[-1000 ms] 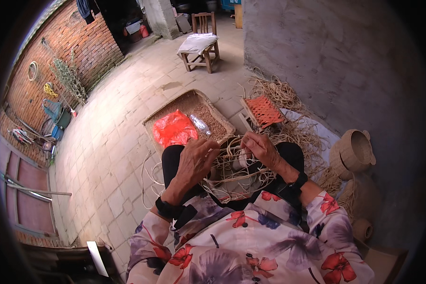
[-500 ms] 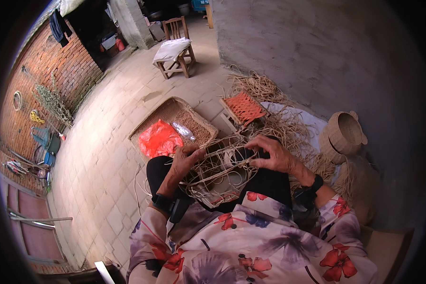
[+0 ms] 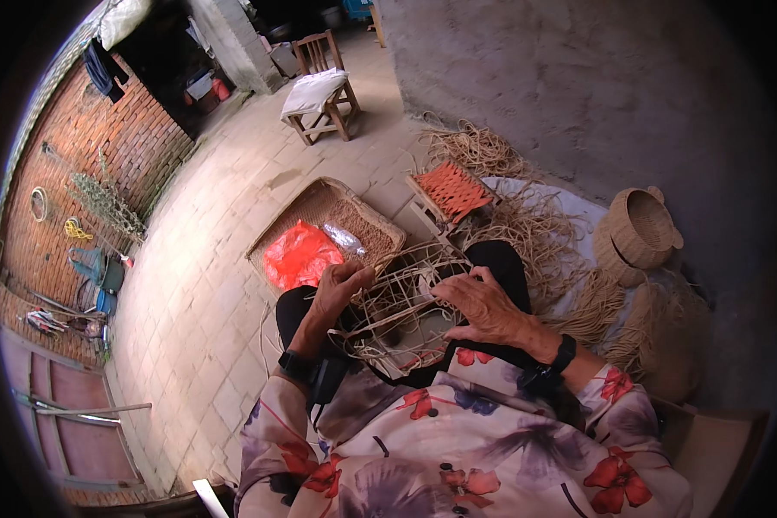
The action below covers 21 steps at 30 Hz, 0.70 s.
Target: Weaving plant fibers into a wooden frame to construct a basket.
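Note:
An open lattice of pale straw cord, with loose ends sticking out, lies across my lap between both hands. My left hand is closed in a pinch at its left edge, thumb and forefinger together on the cord. Over the right side reaches my right hand, its fingers bent and its thumb held apart below them. No cord shows between that thumb and the fingers. Thin strands cross the gaps of the lattice, and dark trouser cloth shows through.
Ahead sits a shallow woven tray with a red plastic bag inside. Beside it stands a low stool with an orange woven seat. Loose straw cords spread on a white sheet at right, near a round woven basket. A wooden chair stands farther off.
My right hand has moved down and left over the lattice, turning so more of its back shows. My left hand stays at the left edge. The whole view has shifted slightly.

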### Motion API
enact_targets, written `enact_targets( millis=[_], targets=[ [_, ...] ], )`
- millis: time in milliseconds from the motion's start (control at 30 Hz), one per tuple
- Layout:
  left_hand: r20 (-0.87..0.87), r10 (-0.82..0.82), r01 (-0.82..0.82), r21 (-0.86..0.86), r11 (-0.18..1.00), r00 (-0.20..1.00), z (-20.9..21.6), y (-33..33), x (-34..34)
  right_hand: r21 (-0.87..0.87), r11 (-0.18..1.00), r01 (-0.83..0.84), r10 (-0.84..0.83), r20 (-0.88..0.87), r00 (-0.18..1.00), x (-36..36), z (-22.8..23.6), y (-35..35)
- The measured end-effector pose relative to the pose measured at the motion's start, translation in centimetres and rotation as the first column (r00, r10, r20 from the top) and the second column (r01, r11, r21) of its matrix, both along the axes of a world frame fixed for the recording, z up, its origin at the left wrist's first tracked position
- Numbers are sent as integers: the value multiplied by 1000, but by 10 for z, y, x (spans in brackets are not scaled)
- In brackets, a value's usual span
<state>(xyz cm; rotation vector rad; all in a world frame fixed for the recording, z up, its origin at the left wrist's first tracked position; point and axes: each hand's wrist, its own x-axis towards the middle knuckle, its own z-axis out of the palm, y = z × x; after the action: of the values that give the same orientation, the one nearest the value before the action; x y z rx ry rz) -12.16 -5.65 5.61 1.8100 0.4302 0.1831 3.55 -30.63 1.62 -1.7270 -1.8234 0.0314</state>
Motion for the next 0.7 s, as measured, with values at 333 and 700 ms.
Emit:
enact_targets(
  millis=[333,700],
  targets=[
    [-160,-137,140,10,990,978,12,11,-4,127,989,79,-94,121,988,-23,49,2],
    [-231,-265,289,78,954,936,21,11,-4,244,946,214,-179,-159,971,-10,48,13]
  ],
)
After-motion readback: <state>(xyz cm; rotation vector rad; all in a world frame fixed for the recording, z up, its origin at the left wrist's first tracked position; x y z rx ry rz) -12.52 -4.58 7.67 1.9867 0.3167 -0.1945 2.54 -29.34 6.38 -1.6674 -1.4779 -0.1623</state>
